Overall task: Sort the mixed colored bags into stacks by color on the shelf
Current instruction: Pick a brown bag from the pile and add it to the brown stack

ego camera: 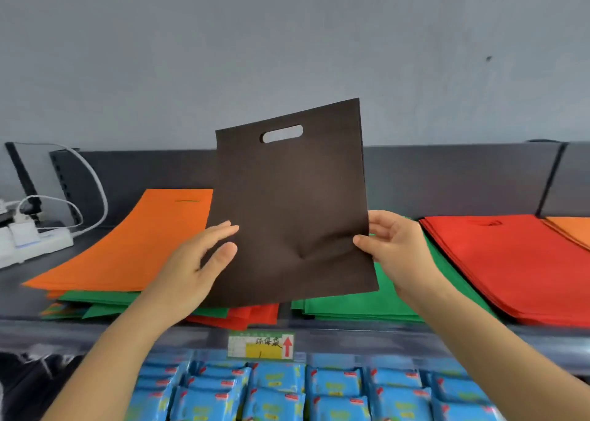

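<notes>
Head view, forward-down, close to shelf (383, 334) (wide-angle)

You held the brown bag (293, 203) nearly upright, handle slot uppermost, above the shelf (19, 299), your right hand (392, 248) pinching its right edge and your left hand (194, 267) resting straight-fingered against its left edge. Below it lay a mixed pile (249, 318) topped by an orange bag (127, 248), a green stack (383, 302) beside it, and a red stack (510, 267) farther right.

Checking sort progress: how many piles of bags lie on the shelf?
4: mixed pile left, green stack centre, red stack right, orange bags far right; the held brown bag may hide more.
</notes>
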A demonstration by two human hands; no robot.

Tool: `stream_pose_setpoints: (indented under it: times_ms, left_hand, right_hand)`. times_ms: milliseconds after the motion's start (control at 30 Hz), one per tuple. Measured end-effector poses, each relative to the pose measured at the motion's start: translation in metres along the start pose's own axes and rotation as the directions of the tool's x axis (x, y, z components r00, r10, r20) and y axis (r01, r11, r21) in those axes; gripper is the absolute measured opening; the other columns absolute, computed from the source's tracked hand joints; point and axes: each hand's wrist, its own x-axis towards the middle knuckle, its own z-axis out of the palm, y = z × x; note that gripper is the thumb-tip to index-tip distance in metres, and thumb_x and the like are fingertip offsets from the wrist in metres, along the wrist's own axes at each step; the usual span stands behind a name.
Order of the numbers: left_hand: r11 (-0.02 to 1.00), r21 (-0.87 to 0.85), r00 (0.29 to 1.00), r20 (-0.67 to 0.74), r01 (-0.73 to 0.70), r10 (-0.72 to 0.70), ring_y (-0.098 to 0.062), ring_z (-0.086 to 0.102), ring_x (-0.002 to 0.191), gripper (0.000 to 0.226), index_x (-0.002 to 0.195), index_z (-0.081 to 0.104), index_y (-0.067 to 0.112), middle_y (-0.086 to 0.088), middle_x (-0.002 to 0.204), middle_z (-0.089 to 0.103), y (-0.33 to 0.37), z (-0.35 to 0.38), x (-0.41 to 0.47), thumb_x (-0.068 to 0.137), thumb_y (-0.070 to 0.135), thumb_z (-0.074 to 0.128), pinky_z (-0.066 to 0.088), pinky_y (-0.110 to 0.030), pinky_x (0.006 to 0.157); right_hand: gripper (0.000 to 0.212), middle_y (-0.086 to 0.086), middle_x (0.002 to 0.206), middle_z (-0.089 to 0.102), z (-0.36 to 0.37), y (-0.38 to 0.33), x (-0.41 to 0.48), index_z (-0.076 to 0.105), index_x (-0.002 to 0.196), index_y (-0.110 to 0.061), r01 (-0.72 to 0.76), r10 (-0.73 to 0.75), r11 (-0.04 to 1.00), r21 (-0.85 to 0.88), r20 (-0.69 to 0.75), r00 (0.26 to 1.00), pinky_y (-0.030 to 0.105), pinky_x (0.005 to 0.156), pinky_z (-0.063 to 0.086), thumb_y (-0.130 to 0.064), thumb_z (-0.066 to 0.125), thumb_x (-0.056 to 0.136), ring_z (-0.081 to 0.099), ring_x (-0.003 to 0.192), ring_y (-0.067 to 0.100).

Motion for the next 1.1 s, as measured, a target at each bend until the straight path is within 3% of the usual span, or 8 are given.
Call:
stream_pose_setpoints:
  times_ms: [133, 233, 300, 367, 467, 600, 833, 1100]
  left_hand:
    - [0.980, -0.013, 0.979, 0.035, 0.201, -0.200, -0.008, 0.030, 0.135, 0.075, 0.144, 0.030, 0.023, 0.007, 0.148, 0.033, 0.043, 0.072, 0.024, 0.081, 0.049, 0.061, 0.023, -0.031, 0.112]
    - [0.921, -0.262, 0.954, 0.159, 0.287, -0.253, -0.007, 0.042, 0.126, 0.066, 0.137, 0.041, 0.021, 0.008, 0.135, 0.048, 0.093, 0.135, 0.036, 0.079, 0.033, 0.072, 0.033, -0.032, 0.107]
    - [0.887, -0.383, 0.963, 0.179, 0.258, -0.203, 0.006, 0.059, 0.101, 0.038, 0.117, 0.057, 0.023, 0.016, 0.108, 0.067, 0.136, 0.177, 0.044, 0.083, 0.013, 0.068, 0.047, -0.014, 0.086]
    - [0.869, -0.460, 0.982, 0.131, 0.183, -0.138, 0.018, 0.059, 0.078, 0.037, 0.107, 0.058, 0.022, 0.027, 0.080, 0.068, 0.182, 0.218, 0.051, 0.086, -0.008, 0.056, 0.043, -0.001, 0.065]
    - [0.893, -0.443, 0.997, 0.030, 0.075, -0.069, 0.015, 0.060, 0.086, 0.039, 0.116, 0.060, 0.019, 0.021, 0.095, 0.066, 0.240, 0.274, 0.058, 0.086, -0.006, 0.057, 0.046, -0.010, 0.076]
    - [0.908, -0.418, 1.000, -0.013, -0.015, 0.011, -0.008, 0.050, 0.117, 0.045, 0.130, 0.054, 0.013, 0.002, 0.125, 0.058, 0.309, 0.339, 0.060, 0.086, 0.005, 0.062, 0.037, -0.029, 0.101]
    - [0.888, -0.448, 0.991, 0.032, -0.103, 0.131, -0.015, 0.056, 0.115, 0.035, 0.120, 0.059, 0.015, 0.001, 0.120, 0.063, 0.397, 0.418, 0.090, 0.087, 0.004, 0.059, 0.043, -0.044, 0.101]
    - [0.879, -0.378, 0.919, 0.148, -0.290, 0.366, 0.000, 0.044, 0.105, 0.030, 0.118, 0.060, 0.018, 0.019, 0.105, 0.052, 0.477, 0.505, 0.144, 0.088, 0.011, 0.061, 0.033, -0.006, 0.082]
  right_hand:
    - [0.043, -0.012, 0.072, 0.072, -0.100, 0.003, -0.021, 0.066, 0.081, -0.019, 0.011, -0.012, 1.000, -0.009, -0.112, 0.994, 0.016, 0.066, 0.050, 0.022, 0.056, 0.076, 0.065, 0.073, 0.001]
    - [0.045, -0.018, 0.068, 0.070, -0.181, 0.003, -0.039, 0.064, 0.078, -0.021, 0.013, -0.024, 0.998, -0.061, -0.194, 0.981, 0.013, 0.071, 0.050, 0.023, 0.056, 0.075, 0.063, 0.069, -0.005]
    - [0.045, -0.017, 0.069, 0.070, -0.237, 0.002, -0.052, 0.064, 0.078, -0.022, -0.004, -0.023, 0.995, -0.104, -0.256, 0.966, 0.019, 0.076, 0.051, 0.022, 0.056, 0.076, 0.063, 0.070, -0.003]
    - [0.042, -0.012, 0.075, 0.071, -0.291, 0.003, -0.067, 0.064, 0.080, -0.021, -0.031, -0.014, 0.990, -0.135, -0.317, 0.948, 0.029, 0.082, 0.053, 0.020, 0.057, 0.077, 0.064, 0.074, 0.003]
    - [0.037, -0.006, 0.091, 0.069, -0.361, 0.005, -0.089, 0.063, 0.090, -0.024, -0.098, 0.012, 0.976, -0.193, -0.403, 0.915, 0.033, 0.085, 0.053, 0.011, 0.055, 0.083, 0.064, 0.087, 0.010]
    - [0.038, -0.009, 0.101, 0.066, -0.435, 0.005, -0.114, 0.057, 0.119, -0.022, -0.203, 0.094, 0.960, -0.190, -0.465, 0.880, 0.022, 0.080, 0.050, 0.001, 0.051, 0.090, 0.062, 0.097, 0.011]
    - [0.062, -0.012, 0.131, 0.055, -0.539, 0.022, -0.128, 0.033, 0.141, -0.038, -0.357, 0.225, 0.915, -0.187, -0.500, 0.836, 0.044, 0.106, 0.041, -0.003, 0.048, 0.092, 0.052, 0.120, 0.014]
    - [0.061, -0.007, 0.113, 0.064, -0.633, 0.040, -0.111, 0.044, 0.133, -0.038, -0.428, 0.177, 0.862, -0.271, -0.631, 0.755, 0.032, 0.087, 0.051, 0.004, 0.045, 0.089, 0.061, 0.101, 0.015]
